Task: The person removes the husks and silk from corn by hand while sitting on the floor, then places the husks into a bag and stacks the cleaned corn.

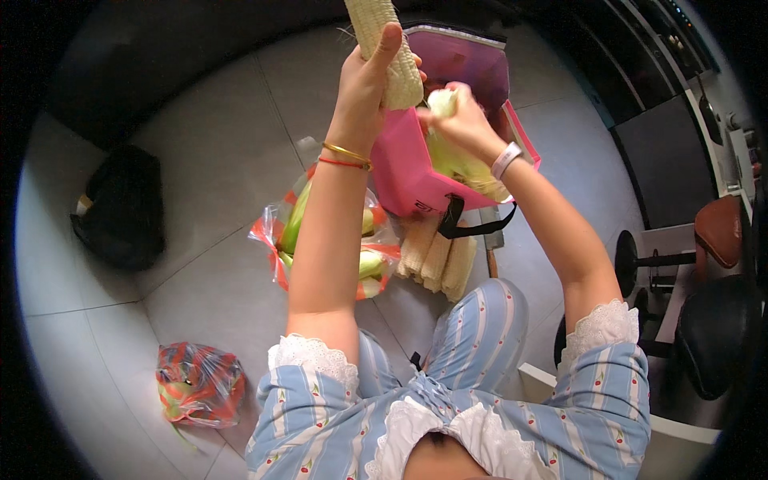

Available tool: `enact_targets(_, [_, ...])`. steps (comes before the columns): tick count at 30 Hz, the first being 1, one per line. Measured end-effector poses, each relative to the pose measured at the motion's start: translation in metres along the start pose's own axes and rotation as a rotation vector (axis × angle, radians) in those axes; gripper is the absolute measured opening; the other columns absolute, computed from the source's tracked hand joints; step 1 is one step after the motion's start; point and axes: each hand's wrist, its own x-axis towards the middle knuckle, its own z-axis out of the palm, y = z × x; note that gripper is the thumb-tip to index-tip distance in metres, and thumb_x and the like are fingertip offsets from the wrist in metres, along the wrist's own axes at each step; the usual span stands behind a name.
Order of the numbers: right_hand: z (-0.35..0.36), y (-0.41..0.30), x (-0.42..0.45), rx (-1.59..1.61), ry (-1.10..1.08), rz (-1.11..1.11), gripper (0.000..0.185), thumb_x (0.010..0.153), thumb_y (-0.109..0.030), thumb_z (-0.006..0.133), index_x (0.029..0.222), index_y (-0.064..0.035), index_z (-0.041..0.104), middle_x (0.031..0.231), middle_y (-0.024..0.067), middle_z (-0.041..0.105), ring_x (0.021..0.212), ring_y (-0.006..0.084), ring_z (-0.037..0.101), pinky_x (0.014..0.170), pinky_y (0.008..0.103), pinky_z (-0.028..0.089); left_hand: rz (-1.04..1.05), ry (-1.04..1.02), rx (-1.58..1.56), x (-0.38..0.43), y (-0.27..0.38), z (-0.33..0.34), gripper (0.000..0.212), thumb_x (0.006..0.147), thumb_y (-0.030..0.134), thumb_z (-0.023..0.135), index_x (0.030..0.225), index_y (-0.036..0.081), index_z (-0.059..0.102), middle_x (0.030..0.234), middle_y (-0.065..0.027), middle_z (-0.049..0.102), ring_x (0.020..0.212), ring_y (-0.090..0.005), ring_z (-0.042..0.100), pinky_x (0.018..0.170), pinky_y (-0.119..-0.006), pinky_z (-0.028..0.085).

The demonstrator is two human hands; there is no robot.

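My left hand (381, 66) grips a husked ear of pale corn (393, 57), held up at the top centre. Over the opening of a pink bag (402, 162) with a black strap, my right hand (465, 123) has its fingers around a pale green-white piece (443, 103), perhaps a corn stalk end or husk; the hand is slightly blurred. Green corn husks (450, 159) fill the bag. Several husked ears of corn (435, 255) lie side by side on the floor just below it. Beside my left forearm, a red-and-clear plastic bag (381, 249) holds unhusked green corn (297, 219).
A knife (493, 240) lies on the tiled floor right of the husked ears. Another striped plastic bag (201, 384) sits at lower left, a black bag (123, 207) at far left. Stools, one with a brown seat (718, 231), stand at the right.
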Motion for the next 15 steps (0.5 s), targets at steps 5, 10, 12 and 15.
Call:
enact_targets(5, [-0.035, -0.036, 0.039, 0.441, 0.025, 0.235, 0.096, 0.075, -0.066, 0.064, 0.132, 0.0081, 0.043, 0.129, 0.0266, 0.051, 0.123, 0.0344, 0.049, 0.103, 0.0382, 0.038, -0.088, -0.084, 0.049, -0.003, 0.014, -0.002, 0.073, 0.081, 0.072, 0.048, 0.099, 0.002, 0.057, 0.078, -0.0097, 0.063, 0.066, -0.0169, 0.065, 0.058, -0.028, 0.054])
enact_targets(10, [-0.064, -0.052, 0.028, 0.485, 0.245, 0.011, 0.069, 0.085, -0.046, 0.066, 0.126, 0.0067, 0.051, 0.111, 0.0155, 0.06, 0.101, 0.0202, 0.057, 0.087, 0.0297, 0.045, -0.058, -0.097, 0.327, -0.009, 0.01, 0.02, 0.074, 0.087, 0.071, 0.038, 0.1, 0.001, 0.06, 0.078, -0.0094, 0.064, 0.066, -0.0159, 0.064, 0.059, -0.028, 0.053])
enact_targets(12, [-0.076, -0.073, 0.017, 0.629, 0.399, -0.072, 0.051, 0.083, -0.035, 0.074, 0.11, 0.0063, 0.061, 0.092, 0.011, 0.068, 0.08, 0.0145, 0.064, 0.072, 0.0281, 0.052, -0.026, -0.123, 0.355, -0.006, 0.006, 0.021, 0.074, 0.088, 0.071, 0.038, 0.101, 0.001, 0.06, 0.079, -0.0091, 0.064, 0.067, -0.0151, 0.064, 0.06, -0.028, 0.052])
enact_targets(15, [-0.09, -0.071, 0.003, 0.831, 0.388, -0.074, 0.029, 0.09, -0.023, 0.066, 0.108, -0.0003, 0.064, 0.094, 0.0034, 0.065, 0.084, 0.0109, 0.062, 0.072, 0.0262, 0.05, -0.035, -0.097, 0.386, -0.016, -0.007, 0.022, 0.068, 0.097, 0.058, 0.036, 0.104, -0.004, 0.063, 0.089, -0.0036, 0.062, 0.08, -0.0099, 0.054, 0.071, -0.026, 0.046])
